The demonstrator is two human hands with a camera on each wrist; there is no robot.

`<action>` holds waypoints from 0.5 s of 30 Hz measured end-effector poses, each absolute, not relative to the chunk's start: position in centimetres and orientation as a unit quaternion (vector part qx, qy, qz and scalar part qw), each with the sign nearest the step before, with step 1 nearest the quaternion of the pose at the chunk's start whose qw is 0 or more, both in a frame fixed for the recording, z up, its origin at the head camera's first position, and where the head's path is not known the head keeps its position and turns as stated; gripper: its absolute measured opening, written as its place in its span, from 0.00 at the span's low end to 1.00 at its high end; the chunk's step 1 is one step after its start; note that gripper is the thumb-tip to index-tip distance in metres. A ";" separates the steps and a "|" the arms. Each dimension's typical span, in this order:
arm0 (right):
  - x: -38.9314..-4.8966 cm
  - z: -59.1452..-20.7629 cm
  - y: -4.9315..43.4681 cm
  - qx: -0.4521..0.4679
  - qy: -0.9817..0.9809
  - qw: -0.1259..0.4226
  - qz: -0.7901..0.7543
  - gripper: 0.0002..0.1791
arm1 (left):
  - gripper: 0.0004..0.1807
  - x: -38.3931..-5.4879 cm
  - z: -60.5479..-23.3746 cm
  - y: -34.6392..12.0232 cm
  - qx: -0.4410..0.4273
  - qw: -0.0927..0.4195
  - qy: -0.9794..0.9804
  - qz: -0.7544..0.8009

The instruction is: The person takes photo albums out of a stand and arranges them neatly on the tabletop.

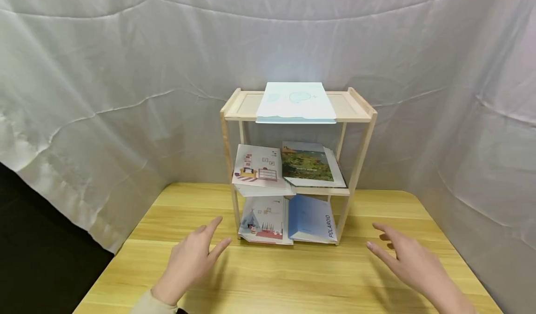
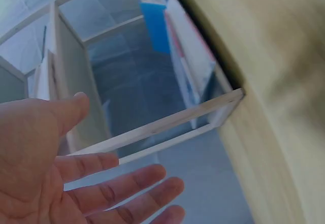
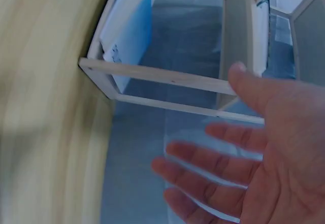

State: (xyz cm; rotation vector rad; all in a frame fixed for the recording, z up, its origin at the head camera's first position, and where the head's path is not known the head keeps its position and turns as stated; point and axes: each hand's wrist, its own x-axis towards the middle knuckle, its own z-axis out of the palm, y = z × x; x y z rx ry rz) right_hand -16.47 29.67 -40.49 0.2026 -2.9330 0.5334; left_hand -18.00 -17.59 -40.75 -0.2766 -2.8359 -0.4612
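A three-tier wooden shelf (image 1: 361, 158) stands on the table in the head view. To its lower left, my left hand (image 1: 190, 258) hovers with fingers extended and thumb apart, holding nothing. On the other side, my right hand (image 1: 412, 263) is likewise spread, with nothing in it. White sheets with a pale blue drawing (image 1: 297, 102) lie on the top tier. The middle tier carries a white booklet with a furniture picture (image 1: 258, 165) and one with a garden picture (image 1: 307, 165). Below them are a booklet with a tent picture (image 1: 264, 218) and a blue POLAROID booklet (image 1: 311, 218).
The light wood table (image 1: 289, 281) extends around the shelf. A grey-white curtain (image 1: 167, 72) hangs behind and along both sides. At the far left a black area (image 1: 37, 249) lies beyond the table's edge.
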 end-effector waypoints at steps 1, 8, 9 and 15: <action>-16.5 -40.2 29.6 0.070 -0.977 0.081 0.182 0.38 | 0.32 -18.1 -40.4 -17.6 -0.097 0.131 -0.973 -0.162; -16.7 -38.1 29.3 0.095 -0.968 0.112 0.205 0.30 | 0.30 -19.2 -37.3 -17.7 -0.116 0.130 -0.963 -0.205; -16.7 -37.8 29.2 0.098 -0.967 0.120 0.205 0.29 | 0.29 -19.3 -36.8 -17.7 -0.122 0.132 -0.961 -0.210; -17.5 -35.6 28.7 0.119 -0.958 0.153 0.213 0.23 | 0.27 -19.9 -34.1 -17.5 -0.155 0.136 -0.947 -0.245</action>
